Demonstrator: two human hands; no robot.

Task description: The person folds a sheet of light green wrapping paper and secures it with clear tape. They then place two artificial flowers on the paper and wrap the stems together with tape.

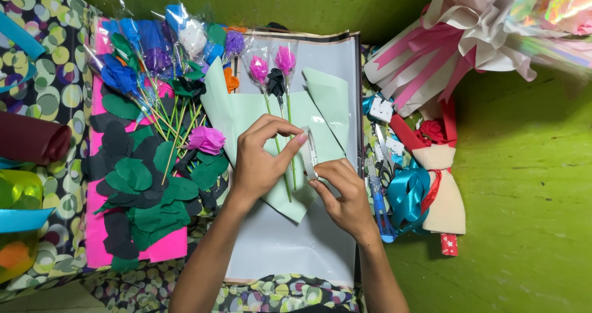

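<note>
Forearms rising from bottom centre of frame; both hands meeting mid-frame over pale green wrapping paper [246, 112] spread on a grey sheet [290, 239].

Left hand [262, 162]: fingers curled, thumb and fingertips pinched on the top end of a small silver stapler [310, 154], palm resting on the paper.

Right hand [345, 193]: fingers closed round the stapler's lower end, thumb on its side; grip snug on both hands, nothing else held.

Stapler upright-ish, centre frame, set against the folded paper edge; small and rigid, hard metal, probably light; best taken by its long sides as now.

Paper thin, soft, creases easily; likely to tear if pulled; hold near the fold.

Three wrapped stems [274, 72] (two pink, one dark) lying on the paper, heads toward upper centre; delicate, stems thin, cellophane slippery.

Left of frame: bunch of blue and purple paper flowers [142, 48], single pink rose [206, 139], green and black cut leaves [139, 183] on a pink sheet [98, 239].

Right of frame: scissors [383, 171], teal ribbon [408, 193], finished bouquet [441, 146] in cream and pink wrap; green surface [524, 214] beneath.
</note>
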